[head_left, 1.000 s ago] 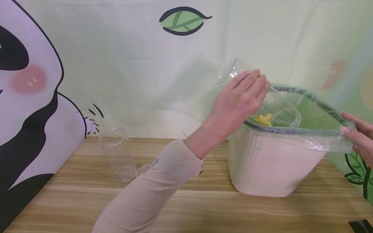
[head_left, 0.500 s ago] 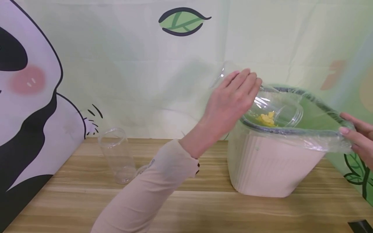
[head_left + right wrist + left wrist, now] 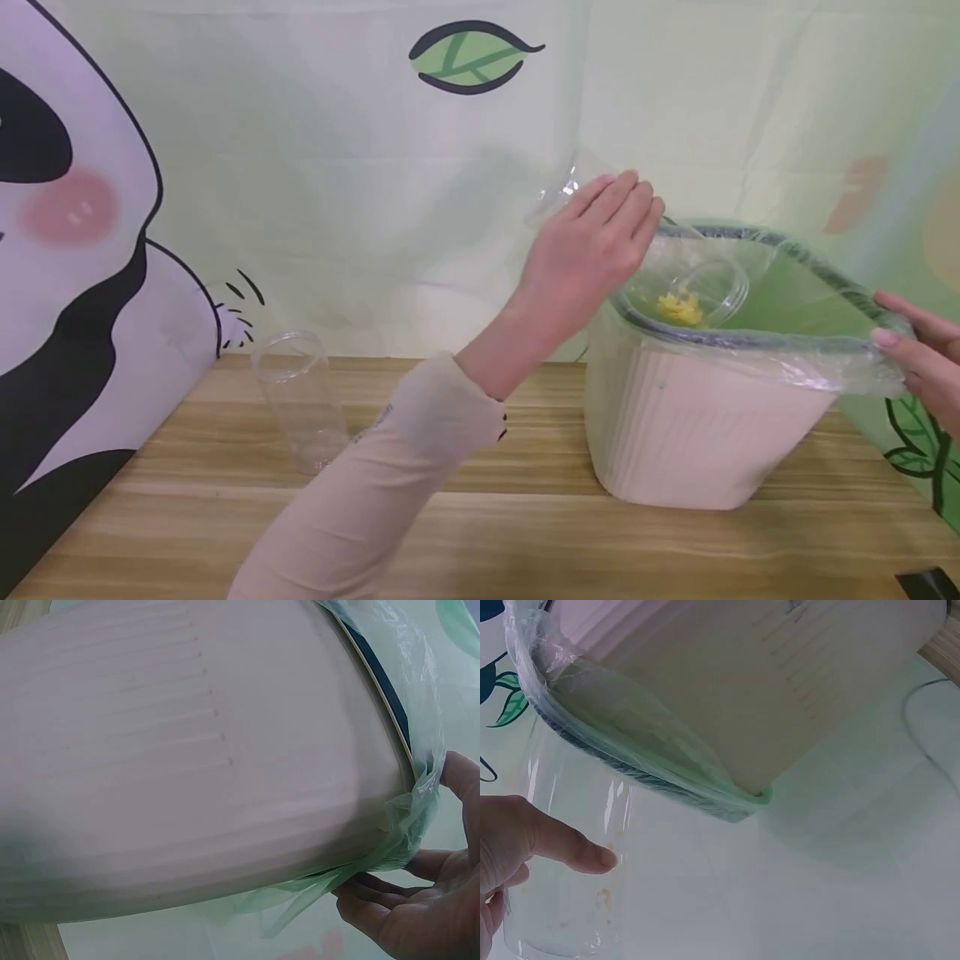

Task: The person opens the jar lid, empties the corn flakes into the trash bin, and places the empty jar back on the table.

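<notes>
My left hand (image 3: 588, 242) grips a clear plastic cup (image 3: 716, 292), tilted with its mouth down inside the opening of a pale trash bin (image 3: 705, 425). Yellow bits (image 3: 678, 308) show near the cup's mouth, and a few small yellowish specks cling to its wall in the left wrist view. A thin green trash bag (image 3: 810, 367) lines the bin and folds over its dark rim. At the bin's right corner, my right hand (image 3: 926, 358) pinches the bagged rim between thumb and fingers; the right wrist view shows this hand (image 3: 427, 900) from below.
Another clear plastic cup (image 3: 300, 408) stands upright on the wooden table (image 3: 510, 533) at the left. A black object (image 3: 930, 582) lies at the front right corner. Behind everything hangs a printed backdrop (image 3: 337, 167) with a panda and leaves.
My left hand has drawn a little to the left with the cup, whose mouth now sits further left in the bin. My right hand has stayed on the rim.
</notes>
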Motion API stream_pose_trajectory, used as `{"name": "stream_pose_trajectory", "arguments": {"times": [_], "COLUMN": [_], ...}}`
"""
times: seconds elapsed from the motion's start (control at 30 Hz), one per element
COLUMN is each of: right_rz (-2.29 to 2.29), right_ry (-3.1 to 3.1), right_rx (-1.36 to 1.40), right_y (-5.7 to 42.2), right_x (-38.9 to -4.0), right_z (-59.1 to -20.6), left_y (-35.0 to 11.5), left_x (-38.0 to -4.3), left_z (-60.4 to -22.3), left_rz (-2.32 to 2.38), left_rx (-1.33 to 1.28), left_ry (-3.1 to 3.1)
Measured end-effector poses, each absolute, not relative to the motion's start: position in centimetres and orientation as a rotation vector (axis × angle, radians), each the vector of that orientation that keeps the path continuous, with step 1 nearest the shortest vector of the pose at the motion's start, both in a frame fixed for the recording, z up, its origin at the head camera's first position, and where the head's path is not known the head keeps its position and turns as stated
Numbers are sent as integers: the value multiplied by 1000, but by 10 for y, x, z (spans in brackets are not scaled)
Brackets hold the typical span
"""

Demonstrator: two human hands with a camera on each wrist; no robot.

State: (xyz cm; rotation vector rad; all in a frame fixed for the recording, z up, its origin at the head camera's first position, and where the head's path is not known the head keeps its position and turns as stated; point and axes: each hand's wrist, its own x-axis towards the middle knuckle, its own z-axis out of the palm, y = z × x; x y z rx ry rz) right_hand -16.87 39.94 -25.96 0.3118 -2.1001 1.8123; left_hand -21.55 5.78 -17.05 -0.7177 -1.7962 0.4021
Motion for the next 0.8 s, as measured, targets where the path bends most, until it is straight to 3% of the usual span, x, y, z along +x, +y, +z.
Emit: {"name": "stream_pose_trajectory", "arguments": {"times": [0.33, 0.57, 0.8], "right_rz": [1857, 1791, 1862], "right_ry": [-2045, -2071, -2049], "right_rx": [315, 352, 362], "right_y": [405, 465, 412], "right_x": [-169, -209, -172], "right_z": [-260, -298, -266], "left_y": [61, 60, 60], "left_x": [-216, -216, -217], "left_z": [-170, -170, -171], "left_rz": [405, 339, 362], "left_rx": [-707, -678, -689], "left_ry": [-1730, -1686, -1645]}}
